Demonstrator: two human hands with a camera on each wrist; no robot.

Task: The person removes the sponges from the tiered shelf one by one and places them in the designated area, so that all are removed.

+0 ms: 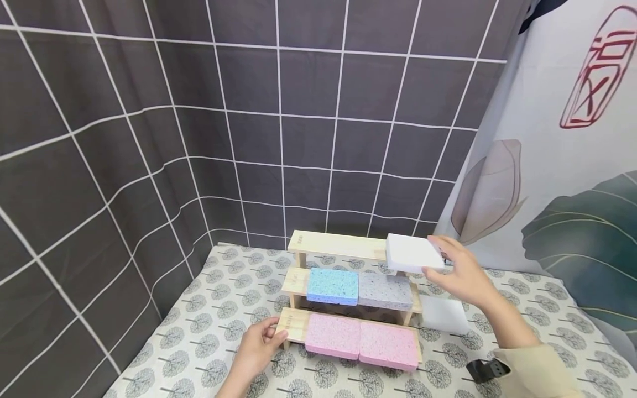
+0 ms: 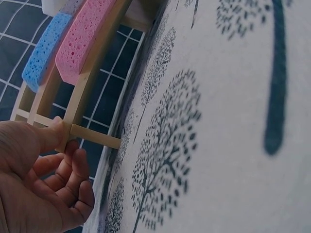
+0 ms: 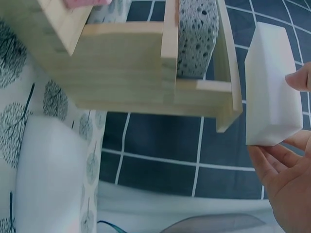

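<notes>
A three-tier wooden rack (image 1: 343,245) stands on the cloth. At the left end of its lowest board, my left hand (image 1: 256,345) pinches the wood between thumb and fingers, seen close in the left wrist view. My right hand (image 1: 463,271) grips a white sponge block (image 1: 413,251) by its right edge, close over the right end of the top board. A narrow gap shows between block and board in the right wrist view. On the middle tier sit a blue sponge (image 1: 332,284) and a grey sponge (image 1: 385,291). Two pink sponges (image 1: 332,334) lie side by side on the bottom tier.
Another white block (image 1: 445,314) lies on the tree-patterned cloth (image 1: 199,331), right of the rack. Behind hangs a dark curtain (image 1: 308,138) with a white grid. A pale printed curtain (image 1: 562,166) hangs at the right.
</notes>
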